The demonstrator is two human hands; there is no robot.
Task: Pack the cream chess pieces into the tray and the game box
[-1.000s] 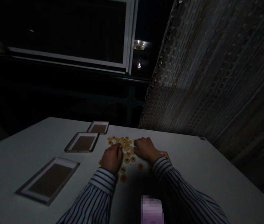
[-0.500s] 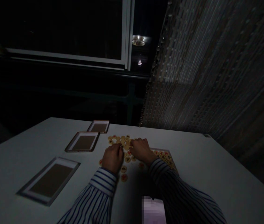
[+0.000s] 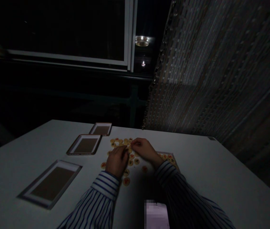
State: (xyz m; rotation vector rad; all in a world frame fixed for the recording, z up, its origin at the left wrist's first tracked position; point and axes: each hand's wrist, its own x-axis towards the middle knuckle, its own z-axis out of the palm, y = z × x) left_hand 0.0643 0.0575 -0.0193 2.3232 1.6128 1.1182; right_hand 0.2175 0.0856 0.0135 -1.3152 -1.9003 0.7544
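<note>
Several round pale discs with red or dark marks point(image 3: 126, 181) lie scattered on a white table point(image 3: 208, 178). My left hand point(image 3: 116, 162) rests among them, its fingers curled over discs near the pile's middle. My right hand point(image 3: 144, 150) is closed in a pinch at the pile's far side, fingertips on a disc; the light is too dim to show whether it is lifted. Behind my right wrist sits a framed tray point(image 3: 171, 158) holding more discs. Both arms wear striped sleeves.
Three empty frames with brown insides lie in a line to the left: a large one point(image 3: 50, 184) near me, a middle one point(image 3: 84, 145), a small one point(image 3: 100, 129) farthest. A beaded curtain point(image 3: 216, 73) hangs at the right, a dark window behind.
My right hand has slid left and away across the pile, uncovering the tray of discs behind it. My left hand has crept slightly forward toward the right one.
</note>
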